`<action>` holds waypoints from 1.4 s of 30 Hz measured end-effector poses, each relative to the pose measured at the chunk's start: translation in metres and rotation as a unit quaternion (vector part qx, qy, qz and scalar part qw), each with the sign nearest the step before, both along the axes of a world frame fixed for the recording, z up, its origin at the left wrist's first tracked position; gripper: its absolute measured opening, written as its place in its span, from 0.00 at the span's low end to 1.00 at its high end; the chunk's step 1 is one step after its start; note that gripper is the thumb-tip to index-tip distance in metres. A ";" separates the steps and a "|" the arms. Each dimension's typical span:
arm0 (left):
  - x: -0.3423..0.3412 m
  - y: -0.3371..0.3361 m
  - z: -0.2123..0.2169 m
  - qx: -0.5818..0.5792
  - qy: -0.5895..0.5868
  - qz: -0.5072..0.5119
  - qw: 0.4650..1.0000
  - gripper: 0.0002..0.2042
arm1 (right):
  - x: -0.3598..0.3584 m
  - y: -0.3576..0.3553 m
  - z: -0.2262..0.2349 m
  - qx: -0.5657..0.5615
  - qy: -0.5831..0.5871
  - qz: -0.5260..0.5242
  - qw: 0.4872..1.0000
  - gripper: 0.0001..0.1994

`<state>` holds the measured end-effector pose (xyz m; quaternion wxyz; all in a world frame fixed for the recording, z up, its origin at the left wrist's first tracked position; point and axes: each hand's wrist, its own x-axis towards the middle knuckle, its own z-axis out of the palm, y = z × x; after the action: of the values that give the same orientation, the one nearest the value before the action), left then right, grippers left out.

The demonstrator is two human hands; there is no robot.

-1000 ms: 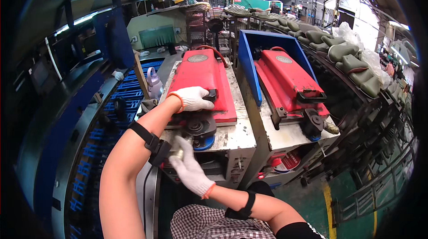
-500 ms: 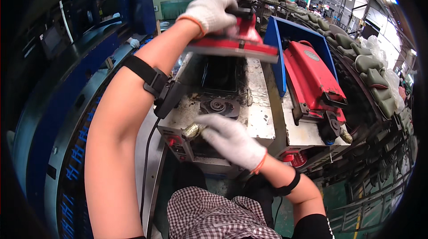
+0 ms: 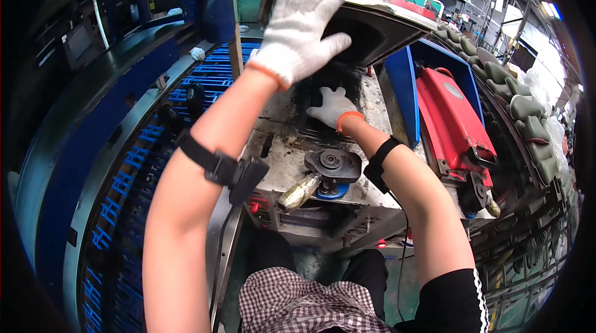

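Observation:
The red hinged lid (image 3: 403,5) of a press-like machine stands tilted up at the far side, its dark hollow underside showing. My left hand (image 3: 301,38), in a white knit glove, is open with fingers spread in front of the lid's left edge; whether it touches there I cannot tell. My right hand (image 3: 334,107), gloved alike, reaches beneath the lid over the dark recess (image 3: 352,81) in the machine top. Its fingers look spread, and nothing shows in them. Closer to me are a dark round-centred clamp (image 3: 333,164) and a lever wrapped in shiny tape (image 3: 300,192).
At right stands a second machine with its red lid (image 3: 448,109) down, beside a blue panel (image 3: 402,97). Several green padded pieces (image 3: 526,108) line a rack beyond it. Blue slatted conveyor (image 3: 127,174) curves along the left. A cable runs from each forearm strap.
The red lid has swung up and away, exposing its underside. My left hand has opened off its top. My right hand has moved from beside the wrapped lever to the recess.

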<state>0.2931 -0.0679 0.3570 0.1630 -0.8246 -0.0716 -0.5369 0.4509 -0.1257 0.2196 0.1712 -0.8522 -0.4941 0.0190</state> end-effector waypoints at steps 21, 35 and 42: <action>-0.187 -0.046 -0.170 -0.746 -0.327 -0.540 0.211 0.28 | -0.127 -0.142 0.041 0.227 0.214 0.338 0.888 0.28; -0.356 0.230 -0.325 -0.604 -0.277 0.278 0.693 0.41 | -0.051 -0.226 -0.082 0.274 -0.149 0.112 0.943 0.18; -0.320 0.215 -0.338 -0.630 -0.153 0.336 0.683 0.46 | -0.056 -0.224 -0.083 0.246 -0.188 0.110 0.945 0.15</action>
<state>-0.0272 0.1467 0.0189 -0.2388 -0.5600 -0.6892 -0.3928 0.3953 -0.3498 0.1369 0.2767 -0.7119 -0.5973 -0.2447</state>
